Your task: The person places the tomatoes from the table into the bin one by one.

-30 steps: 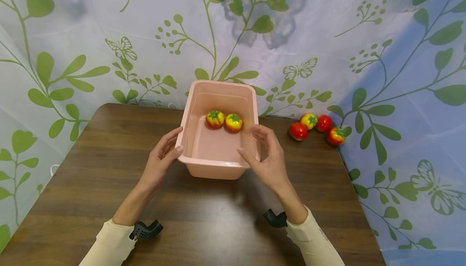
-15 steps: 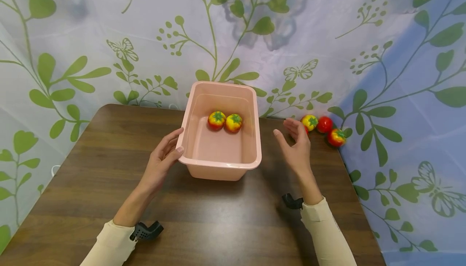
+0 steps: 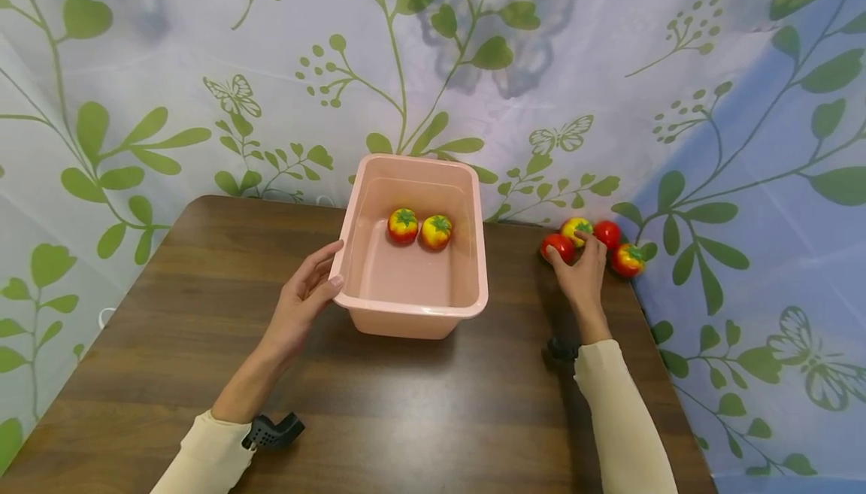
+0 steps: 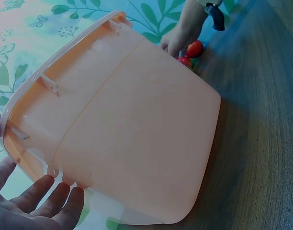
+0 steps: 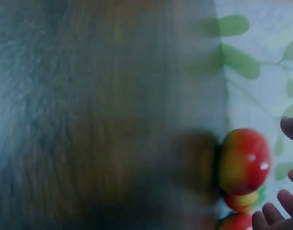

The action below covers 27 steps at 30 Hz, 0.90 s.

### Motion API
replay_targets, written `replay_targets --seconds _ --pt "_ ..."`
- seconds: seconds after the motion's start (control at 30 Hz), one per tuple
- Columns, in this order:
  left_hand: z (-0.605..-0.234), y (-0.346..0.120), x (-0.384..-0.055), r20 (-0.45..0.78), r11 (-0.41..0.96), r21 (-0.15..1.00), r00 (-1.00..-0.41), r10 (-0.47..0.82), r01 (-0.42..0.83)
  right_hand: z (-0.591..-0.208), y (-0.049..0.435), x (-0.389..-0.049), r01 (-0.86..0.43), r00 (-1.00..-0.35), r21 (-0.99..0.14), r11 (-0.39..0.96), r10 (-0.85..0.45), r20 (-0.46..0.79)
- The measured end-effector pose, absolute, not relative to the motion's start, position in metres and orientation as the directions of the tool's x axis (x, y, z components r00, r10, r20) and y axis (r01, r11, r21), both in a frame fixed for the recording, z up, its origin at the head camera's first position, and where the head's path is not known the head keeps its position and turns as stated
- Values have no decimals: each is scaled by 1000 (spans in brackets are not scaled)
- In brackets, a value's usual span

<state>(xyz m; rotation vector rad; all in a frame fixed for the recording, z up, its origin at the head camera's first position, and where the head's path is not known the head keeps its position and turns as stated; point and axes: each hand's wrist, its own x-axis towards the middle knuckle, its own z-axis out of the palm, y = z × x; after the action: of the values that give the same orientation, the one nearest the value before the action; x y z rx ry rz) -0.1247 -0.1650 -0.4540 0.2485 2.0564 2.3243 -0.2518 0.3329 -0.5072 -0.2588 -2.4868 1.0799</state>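
A pink plastic bin (image 3: 414, 307) stands on the table, holding two red-and-yellow tomatoes (image 3: 403, 228) with green tops. My left hand (image 3: 298, 302) grips its left rim; in the left wrist view the thumb lies over the rim and the fingers (image 4: 46, 189) are against the outer wall. My right hand (image 3: 583, 274) is over a red tomato (image 3: 558, 247) at the table's back right, thumb and fingers spread either side of it. In the right wrist view a gap shows between the fingers (image 5: 287, 201) and the nearest tomato (image 5: 247, 160).
Beside that red tomato sit a yellow tomato (image 3: 575, 228), another red one (image 3: 607, 234) and a red-and-yellow one (image 3: 628, 260) near the table edge. A leaf-patterned cloth (image 3: 271, 43) hangs behind the wooden table (image 3: 406, 419).
My right hand has left the bin's right side and moved right to the group of tomatoes. My left hand stays on the rim, and the bin stands where it was.
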Motion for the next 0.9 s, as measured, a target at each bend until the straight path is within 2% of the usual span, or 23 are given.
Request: replay_targets --seconds 0.17,0.33,0.9 --pt "-455 -166 -124 100 -121 989 -987 124 85 -521 331 -261 102 -894 -760 642 395 213" --pt "-453 -165 -124 107 -114 989 -986 126 93 -529 329 -264 132 -901 -774 620 400 167" --pt "-452 -167 -124 105 -91 991 -987 123 94 -532 329 -260 108 -889 -795 596 416 191"
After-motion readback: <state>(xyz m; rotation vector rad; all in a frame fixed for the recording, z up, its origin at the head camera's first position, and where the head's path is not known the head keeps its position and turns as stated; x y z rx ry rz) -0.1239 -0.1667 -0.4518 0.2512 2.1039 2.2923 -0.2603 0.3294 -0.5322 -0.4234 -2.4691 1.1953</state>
